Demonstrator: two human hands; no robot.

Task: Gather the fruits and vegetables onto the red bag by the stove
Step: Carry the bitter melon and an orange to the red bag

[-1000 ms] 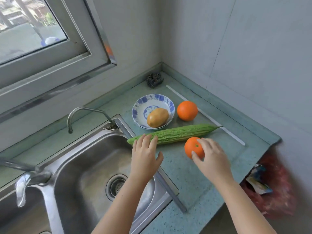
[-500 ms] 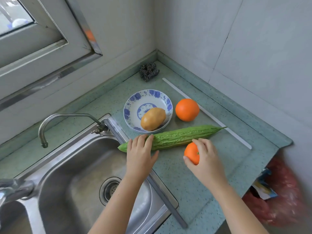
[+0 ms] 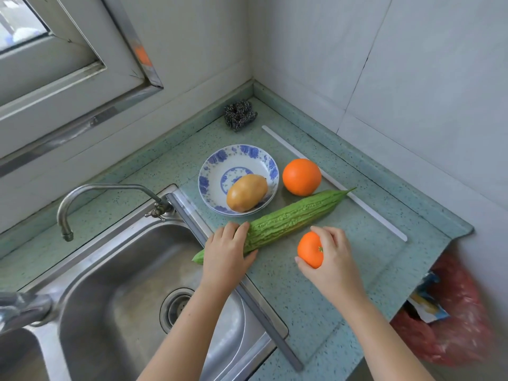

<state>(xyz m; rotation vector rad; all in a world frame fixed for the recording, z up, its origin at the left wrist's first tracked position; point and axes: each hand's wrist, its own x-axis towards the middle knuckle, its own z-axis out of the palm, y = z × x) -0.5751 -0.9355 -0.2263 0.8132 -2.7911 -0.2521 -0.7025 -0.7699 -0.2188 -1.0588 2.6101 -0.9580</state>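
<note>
A long green bitter gourd [image 3: 288,220] lies across the green counter, and my left hand [image 3: 226,257] grips its near end beside the sink. My right hand [image 3: 330,259] curls round a small orange tomato [image 3: 309,250] just in front of the gourd. A larger orange [image 3: 301,176] sits behind the gourd. A yellow-brown mango [image 3: 246,192] rests in a blue-and-white bowl [image 3: 236,163]. A red plastic bag [image 3: 453,320] hangs below the counter's right end; no stove is in view.
A steel sink [image 3: 115,298] with a curved tap [image 3: 90,193] fills the left. A steel scourer [image 3: 239,114] sits in the back corner. A white strip [image 3: 335,184] runs along the counter by the right wall. A window frame [image 3: 82,86] is above left.
My left hand has closed over the gourd's near end and my right hand has wrapped further round the tomato. The camera has moved closer and tilted down.
</note>
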